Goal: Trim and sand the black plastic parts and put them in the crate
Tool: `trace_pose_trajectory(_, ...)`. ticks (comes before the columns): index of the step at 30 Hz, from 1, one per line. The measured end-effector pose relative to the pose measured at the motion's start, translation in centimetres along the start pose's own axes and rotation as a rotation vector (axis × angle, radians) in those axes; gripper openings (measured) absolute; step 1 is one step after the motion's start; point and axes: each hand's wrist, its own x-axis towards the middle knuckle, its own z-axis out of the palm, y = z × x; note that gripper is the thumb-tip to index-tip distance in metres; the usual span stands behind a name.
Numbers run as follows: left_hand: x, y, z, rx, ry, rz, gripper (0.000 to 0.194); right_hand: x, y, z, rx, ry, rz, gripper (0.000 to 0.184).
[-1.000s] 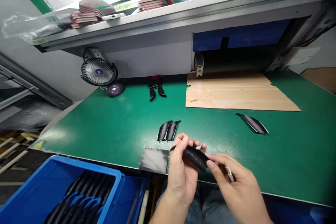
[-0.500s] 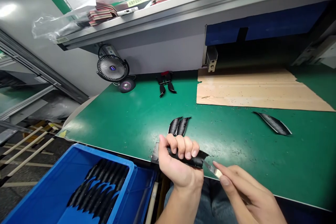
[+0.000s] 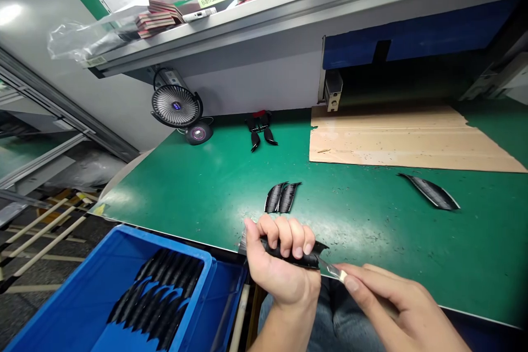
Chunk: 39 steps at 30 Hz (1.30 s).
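My left hand (image 3: 284,258) is closed around a curved black plastic piece (image 3: 308,260) at the near edge of the table. In my right hand (image 3: 383,297) a small knife (image 3: 333,270) is pinched between thumb and fingers, its blade against the right end of that piece. My palm and fingers hide the middle of the piece. Just beyond my left hand two similar black pieces (image 3: 282,198) lie side by side. Another long curved black piece (image 3: 429,191) rests farther right.
A blue bin (image 3: 206,264) at lower left holds several black pieces in rows. At the back are a small fan (image 3: 177,105), black parts with a red piece (image 3: 260,127) and a cardboard sheet (image 3: 404,140). A metal shelf (image 3: 231,19) overhangs the green table (image 3: 173,192).
My right hand with the knife has shifted slightly to the right, and the blade lies a little flatter. My left hand keeps its hold on the black piece.
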Motion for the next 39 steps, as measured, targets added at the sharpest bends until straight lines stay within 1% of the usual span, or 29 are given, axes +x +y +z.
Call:
trace_pose_trajectory(2, 0.0, -0.1, -0.1, -0.007, 0.002, 0.004, 0.050, 0.0, 0.0, 0.0, -0.037, 0.024, -0.022, 0.027)
trace_pose_trajectory(11, -0.4, 0.0, -0.4, 0.001, -0.032, 0.037, 0.050, 0.1, -0.3, 0.6, -0.236, 0.212, -0.129, 0.026)
trace_pose_trajectory(14, -0.3, -0.1, -0.4, -0.001, -0.036, 0.038, 0.050, 0.2, -0.3, 0.6, -0.293, 0.249, -0.156, 0.027)
trace_pose_trajectory(19, 0.0, -0.3, -0.5, -0.001, -0.031, 0.029, 0.050, 0.1, -0.6, 0.7, -0.344, 0.325, -0.158, 0.029)
trace_pose_trajectory(22, -0.1, -0.3, -0.5, 0.010, -0.040, 0.033, 0.051, 0.0, -0.6, 0.7, -0.389, 0.346, -0.150, 0.031)
trace_pose_trajectory(27, -0.3, -0.3, -0.3, 0.041, -0.021, 0.018, 0.050, 0.1, -0.6, 0.7, -0.521, 0.382, -0.167, 0.031)
trace_pose_trajectory(29, -0.1, -0.3, -0.2, 0.032, 0.017, 0.006, 0.050, -0.1, -0.7, 0.9, -0.621, 0.455, -0.219, 0.028)
trace_pose_trajectory(31, 0.3, -0.3, -0.2, 0.003, 0.067, -0.019, 0.050, -0.4, -0.8, 1.2, -0.696, 0.587, -0.274, 0.026)
trace_pose_trajectory(32, 0.6, -0.2, -0.2, -0.014, 0.094, -0.040, 0.049, -0.6, -0.8, 1.3, -0.694, 0.659, -0.298, 0.029)
trace_pose_trajectory(34, 1.1, -0.1, -0.2, -0.065, 0.147, -0.092, 0.047, -0.9, -0.8, 1.8, -0.577, 0.774, -0.304, 0.034)
trace_pose_trajectory(36, 1.5, 0.0, -0.3, -0.146, 0.188, -0.177, 0.045, -0.7, -0.7, 2.1, -0.329, 0.821, -0.216, 0.026)
trace_pose_trajectory(38, 1.6, -0.1, -0.1, -0.240, 0.224, -0.337, 0.042, -0.1, -0.8, 2.3, -0.049, 0.773, -0.096, 0.020)
trace_pose_trajectory(39, 1.6, -0.2, 0.0, -0.277, 0.245, -0.429, 0.041, 0.3, -0.9, 2.3, 0.064, 0.730, -0.053, 0.022)
